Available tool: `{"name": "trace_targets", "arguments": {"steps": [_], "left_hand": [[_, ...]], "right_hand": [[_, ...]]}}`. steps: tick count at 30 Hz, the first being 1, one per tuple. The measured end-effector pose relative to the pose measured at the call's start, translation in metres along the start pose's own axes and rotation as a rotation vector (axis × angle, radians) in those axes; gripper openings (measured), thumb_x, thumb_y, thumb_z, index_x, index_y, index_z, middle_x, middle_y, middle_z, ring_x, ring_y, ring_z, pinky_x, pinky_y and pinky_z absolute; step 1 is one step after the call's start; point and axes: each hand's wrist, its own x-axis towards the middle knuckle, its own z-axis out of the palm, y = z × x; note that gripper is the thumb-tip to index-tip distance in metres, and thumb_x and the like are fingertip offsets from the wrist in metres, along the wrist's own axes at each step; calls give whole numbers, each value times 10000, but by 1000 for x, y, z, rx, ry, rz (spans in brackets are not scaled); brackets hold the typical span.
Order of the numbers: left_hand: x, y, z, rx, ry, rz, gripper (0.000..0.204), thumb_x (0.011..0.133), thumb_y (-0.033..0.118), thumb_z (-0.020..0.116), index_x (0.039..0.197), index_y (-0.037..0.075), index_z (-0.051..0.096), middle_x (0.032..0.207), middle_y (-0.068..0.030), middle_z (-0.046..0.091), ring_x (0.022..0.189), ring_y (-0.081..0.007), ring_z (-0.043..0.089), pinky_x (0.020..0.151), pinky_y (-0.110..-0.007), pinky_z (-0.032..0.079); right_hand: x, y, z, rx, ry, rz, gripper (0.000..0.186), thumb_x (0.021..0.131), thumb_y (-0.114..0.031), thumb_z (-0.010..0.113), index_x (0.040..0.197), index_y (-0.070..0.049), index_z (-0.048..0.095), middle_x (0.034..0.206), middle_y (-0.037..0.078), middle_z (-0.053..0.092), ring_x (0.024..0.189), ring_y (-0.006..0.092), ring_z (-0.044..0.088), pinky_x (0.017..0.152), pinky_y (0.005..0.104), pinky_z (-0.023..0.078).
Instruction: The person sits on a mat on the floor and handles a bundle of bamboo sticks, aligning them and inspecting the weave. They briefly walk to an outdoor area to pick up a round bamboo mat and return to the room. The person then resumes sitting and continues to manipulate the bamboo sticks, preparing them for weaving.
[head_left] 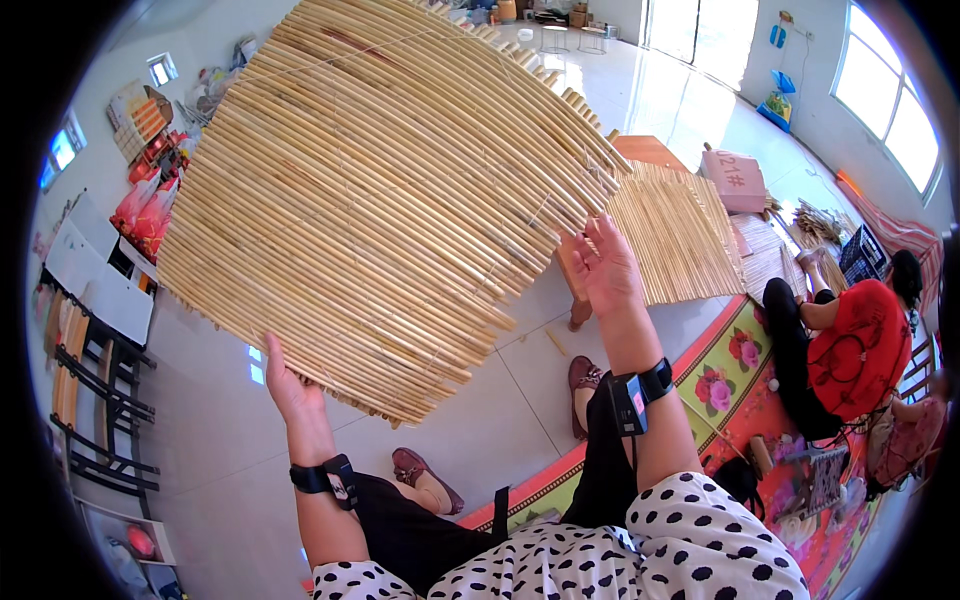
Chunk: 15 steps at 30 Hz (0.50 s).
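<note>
A large mat of pale yellow reed stalks (390,190), laid side by side and bound with thin thread, is held up in front of me, tilted. My left hand (292,388) grips its lower edge, the fingers hidden behind the stalks. At the uneven right edge, my right hand (607,268) has its curled fingertips on the stalk ends. Beyond that hand, a second reed mat (678,238) drapes over a low brown table (650,151). Both wrists carry small black strapped devices.
A person in red (862,350) sits at the right by a floral floor mat (728,375). A pink box (735,181), loose stalks (818,222) and a dark crate (862,255) lie behind. Stacked folding tables (97,270) and red bags (148,215) line the left.
</note>
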Motion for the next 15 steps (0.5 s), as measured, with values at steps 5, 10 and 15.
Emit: {"name": "trace_targets", "arguments": {"steps": [5, 10, 15], "left_hand": [[3, 1, -7, 1, -29, 41, 464, 851, 318, 535, 1142, -36, 458, 1091, -141, 542, 983, -233, 539, 841, -357, 449], [-3, -3, 2, 0, -37, 58, 425, 848, 296, 544, 1104, -37, 483, 1035, -133, 568, 910, -224, 572, 783, -340, 480], [-9, 0, 8, 13, -25, 32, 403, 851, 288, 543, 1086, -36, 493, 1024, -121, 574, 904, -217, 576, 778, -339, 483]], "right_hand": [[-3, 0, -1, -47, 91, -58, 210, 793, -267, 624, 947, -167, 522, 841, -55, 544, 759, 67, 512, 622, 247, 401], [6, 9, -18, -62, -41, 39, 397, 807, -339, 595, 1105, -107, 473, 988, 12, 531, 902, 152, 495, 763, 316, 411], [-5, 11, -5, -56, -112, 134, 408, 802, -361, 600, 1096, -105, 479, 968, 33, 539, 757, 146, 511, 669, 288, 434]]}}
